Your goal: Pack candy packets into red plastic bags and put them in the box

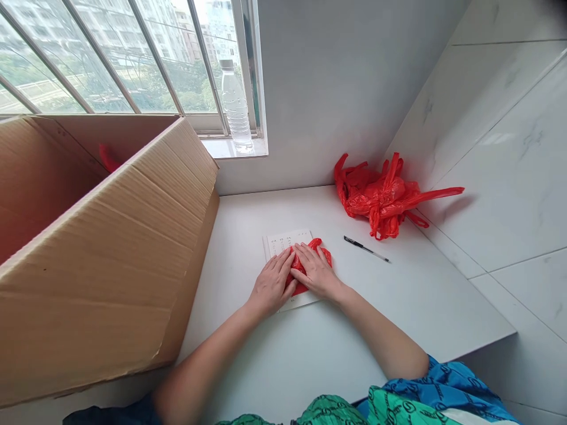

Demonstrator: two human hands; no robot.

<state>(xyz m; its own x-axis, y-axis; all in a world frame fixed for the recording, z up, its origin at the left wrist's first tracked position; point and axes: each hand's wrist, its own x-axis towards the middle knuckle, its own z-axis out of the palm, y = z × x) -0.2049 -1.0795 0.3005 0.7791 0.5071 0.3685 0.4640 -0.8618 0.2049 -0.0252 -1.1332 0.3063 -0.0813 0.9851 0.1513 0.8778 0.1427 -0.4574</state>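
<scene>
Red plastic bag [301, 289], apparently folded though mostly covered, lies on written page [277, 242] beneath left hand [270, 284] and right hand [318, 274], both laid flat, fingers extended, narrowly apart; pen [367, 249] to right

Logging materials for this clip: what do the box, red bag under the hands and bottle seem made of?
Box: matte brown cardboard, by its ridged wall. Red bag: probably thin, shiny plastic, given crinkled glints. Bottle: clear, likely plastic, with ribbed sides.
</scene>
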